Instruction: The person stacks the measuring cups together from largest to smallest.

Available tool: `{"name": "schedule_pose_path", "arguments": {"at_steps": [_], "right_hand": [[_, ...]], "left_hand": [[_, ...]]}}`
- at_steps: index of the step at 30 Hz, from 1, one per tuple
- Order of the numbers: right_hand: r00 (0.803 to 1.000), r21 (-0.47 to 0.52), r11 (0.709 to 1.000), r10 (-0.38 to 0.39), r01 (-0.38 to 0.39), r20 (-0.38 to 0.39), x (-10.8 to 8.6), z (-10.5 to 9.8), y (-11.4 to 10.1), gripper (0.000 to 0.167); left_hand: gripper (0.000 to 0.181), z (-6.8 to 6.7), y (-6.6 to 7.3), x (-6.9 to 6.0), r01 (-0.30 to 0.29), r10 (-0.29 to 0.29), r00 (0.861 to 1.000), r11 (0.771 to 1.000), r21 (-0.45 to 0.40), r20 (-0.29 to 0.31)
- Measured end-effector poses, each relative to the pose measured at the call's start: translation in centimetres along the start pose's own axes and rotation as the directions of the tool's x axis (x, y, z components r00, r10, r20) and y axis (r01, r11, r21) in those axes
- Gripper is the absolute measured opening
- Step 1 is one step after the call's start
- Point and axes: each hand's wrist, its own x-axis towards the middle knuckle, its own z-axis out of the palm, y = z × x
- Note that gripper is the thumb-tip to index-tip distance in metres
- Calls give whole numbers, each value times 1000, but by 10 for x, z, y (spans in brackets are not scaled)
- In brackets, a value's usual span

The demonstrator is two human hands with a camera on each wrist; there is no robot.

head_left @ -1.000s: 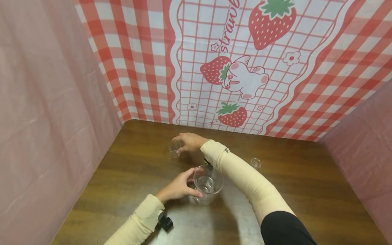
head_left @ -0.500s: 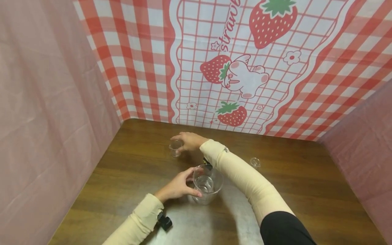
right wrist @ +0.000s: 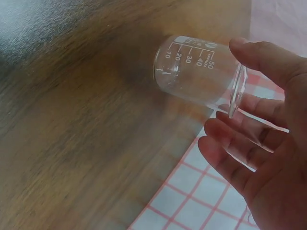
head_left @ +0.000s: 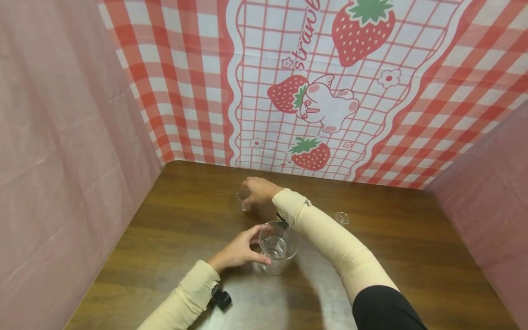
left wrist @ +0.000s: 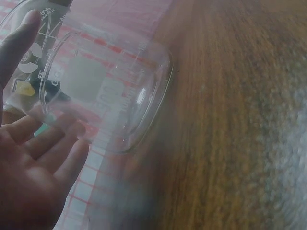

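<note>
A large clear glass beaker stands on the table, with a smaller glass beaker inside it. My left hand holds the large beaker from its left side, thumb and fingers around the wall; white print shows on the glass in the left wrist view. Farther back, my right hand grips a small 50-marked beaker near its rim, thumb on one side and fingers on the other. Whether that small beaker's base touches the table, I cannot tell.
A tiny glass beaker sits to the right, beyond the right forearm. The brown wooden table ends at a red-and-white strawberry cloth behind. Pink curtains hang at both sides.
My right hand has shifted slightly to the right with the small beaker. The left hand and the large beaker have stayed in place.
</note>
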Motion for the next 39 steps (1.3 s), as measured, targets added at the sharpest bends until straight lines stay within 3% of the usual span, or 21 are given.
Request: {"name": "schedule_pose_path", "arguments": {"at_steps": [20, 39], "right_hand": [[995, 56, 995, 82, -79, -62, -26, -9, 10, 55], [985, 34, 995, 102, -99, -136, -46, -30, 10, 52]], "left_hand": [[81, 0, -2, -1, 11, -10, 1000, 999, 37, -15], [82, 0, 1, 1, -9, 9, 1000, 1000, 13, 1]]}}
